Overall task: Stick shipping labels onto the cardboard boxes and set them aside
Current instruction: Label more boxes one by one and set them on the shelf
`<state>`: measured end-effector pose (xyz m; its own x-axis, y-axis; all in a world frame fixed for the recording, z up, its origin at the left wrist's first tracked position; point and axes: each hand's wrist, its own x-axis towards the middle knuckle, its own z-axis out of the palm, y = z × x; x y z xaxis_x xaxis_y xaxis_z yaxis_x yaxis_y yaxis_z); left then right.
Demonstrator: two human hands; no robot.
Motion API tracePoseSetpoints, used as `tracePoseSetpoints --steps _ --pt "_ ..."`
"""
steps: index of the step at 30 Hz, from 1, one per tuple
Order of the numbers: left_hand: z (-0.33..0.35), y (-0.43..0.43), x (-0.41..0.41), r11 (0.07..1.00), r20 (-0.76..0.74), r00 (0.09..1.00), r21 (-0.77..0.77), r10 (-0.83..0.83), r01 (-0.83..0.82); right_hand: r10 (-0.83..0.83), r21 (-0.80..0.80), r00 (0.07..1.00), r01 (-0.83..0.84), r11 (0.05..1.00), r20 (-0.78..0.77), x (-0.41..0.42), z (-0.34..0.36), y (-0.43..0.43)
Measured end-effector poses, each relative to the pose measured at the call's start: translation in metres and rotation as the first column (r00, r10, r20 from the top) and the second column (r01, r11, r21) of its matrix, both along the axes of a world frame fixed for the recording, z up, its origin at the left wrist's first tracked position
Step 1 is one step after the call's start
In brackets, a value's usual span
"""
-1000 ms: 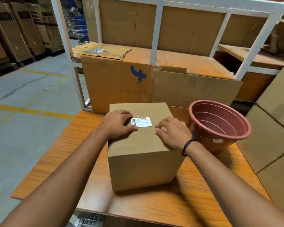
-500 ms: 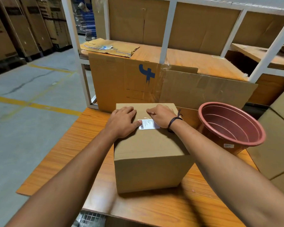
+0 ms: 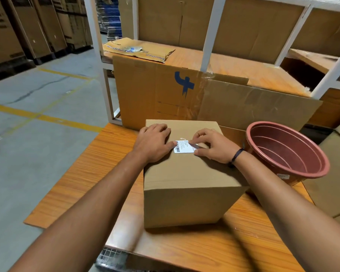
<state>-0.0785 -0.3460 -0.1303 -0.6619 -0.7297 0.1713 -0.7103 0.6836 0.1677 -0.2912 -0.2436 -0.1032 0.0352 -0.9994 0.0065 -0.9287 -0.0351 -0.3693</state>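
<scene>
A closed brown cardboard box (image 3: 185,185) stands on the orange wooden table (image 3: 98,173). A small white shipping label (image 3: 183,149) with a barcode lies on the box's top. My left hand (image 3: 153,144) rests flat on the top, its thumb touching the label's left edge. My right hand (image 3: 212,146) lies over the label's right part, fingers pressing down on it. The label's right edge is hidden under those fingers.
A reddish-brown plastic pot (image 3: 287,150) leans at the box's right. Flattened cardboard sheets (image 3: 214,103) stand upright behind the box against a white metal rack (image 3: 210,34). More cardboard boxes (image 3: 334,173) stand at the right. Concrete floor with yellow lines (image 3: 37,116) lies to the left.
My right hand moved from the box's right side up over the label's top, and now lies on the label's right part. My left hand stayed flat beside the label.
</scene>
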Motion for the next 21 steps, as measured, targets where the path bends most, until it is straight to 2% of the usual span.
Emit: tracePoseSetpoints --steps 5,12,16,21 --pt "0.001 0.001 0.0 1.0 0.012 1.0 -0.002 -0.005 0.005 0.071 0.037 0.997 -0.07 0.997 -0.021 -0.005 0.003 0.014" --pt "0.001 0.003 0.0 1.0 0.03 1.0 0.005 0.009 -0.009 0.06 -0.085 0.985 -0.075 0.994 -0.159 0.006 0.002 0.013" --pt "0.002 0.004 0.001 1.0 0.025 1.0 0.001 -0.002 0.001 0.086 -0.056 0.984 -0.096 0.994 -0.158 0.004 0.008 0.019" --pt "0.003 0.005 0.002 1.0 0.024 1.0 0.014 0.0 0.0 0.093 -0.041 0.966 -0.106 0.994 -0.24 0.01 0.015 0.019"
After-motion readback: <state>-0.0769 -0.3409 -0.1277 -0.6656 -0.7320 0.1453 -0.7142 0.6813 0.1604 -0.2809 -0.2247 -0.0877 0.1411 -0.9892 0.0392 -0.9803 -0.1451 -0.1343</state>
